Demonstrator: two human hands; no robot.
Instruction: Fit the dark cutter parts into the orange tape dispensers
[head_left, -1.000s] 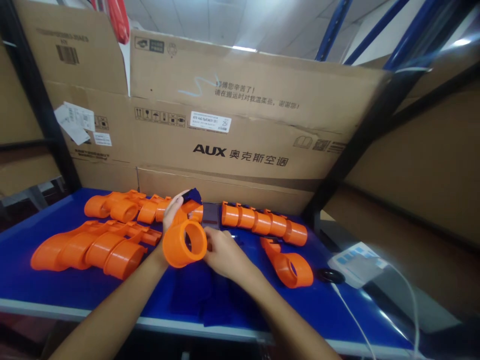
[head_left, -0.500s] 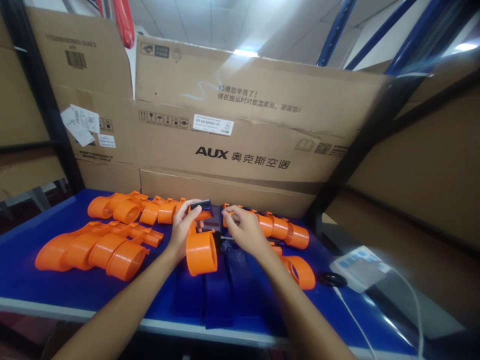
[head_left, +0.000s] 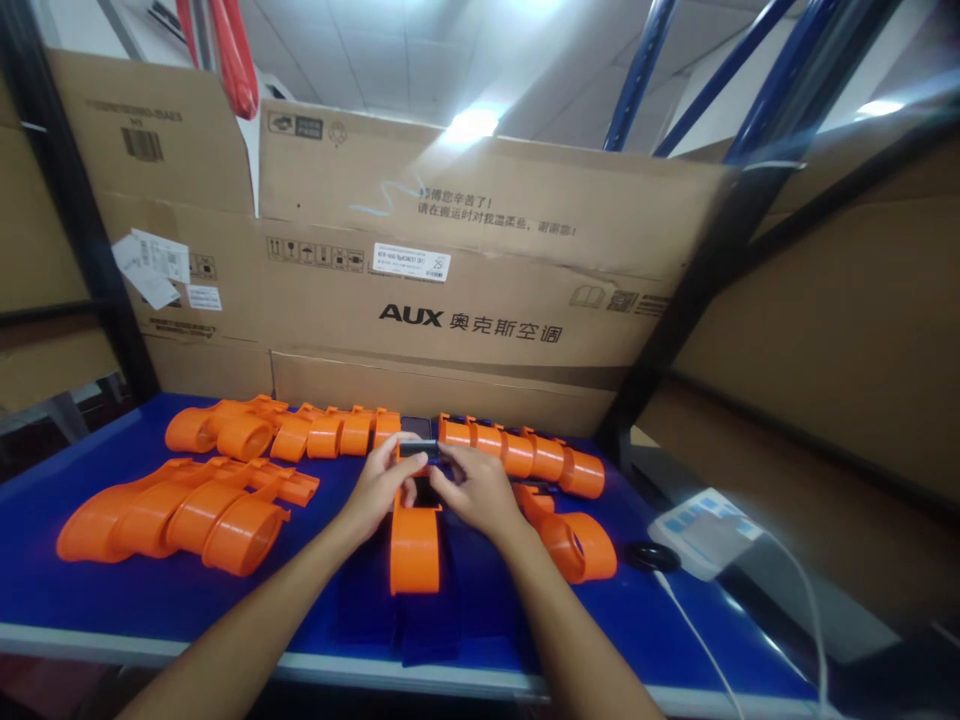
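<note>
My left hand (head_left: 381,487) is closed round an orange part (head_left: 415,550), whose wide ring hangs below the fingers. A small dark bar (head_left: 418,449) lies across the top of this part, under my left thumb. My right hand (head_left: 478,487) is pinched at the right end of the dark bar; whatever its fingertips hold is too small to make out. Dark blue strips (head_left: 431,630) lie on the table beneath both hands.
Rows of orange parts (head_left: 244,535) stand on the blue table (head_left: 322,600) at left, with more (head_left: 544,457) at right. A black ring (head_left: 652,556), a cable and a white-blue packet (head_left: 705,533) lie right. Cardboard (head_left: 465,360) stands behind.
My right hand has come to the dark bar, where before it was apart from it. The orange part has moved slightly down and turned, and the view has shifted a little.
</note>
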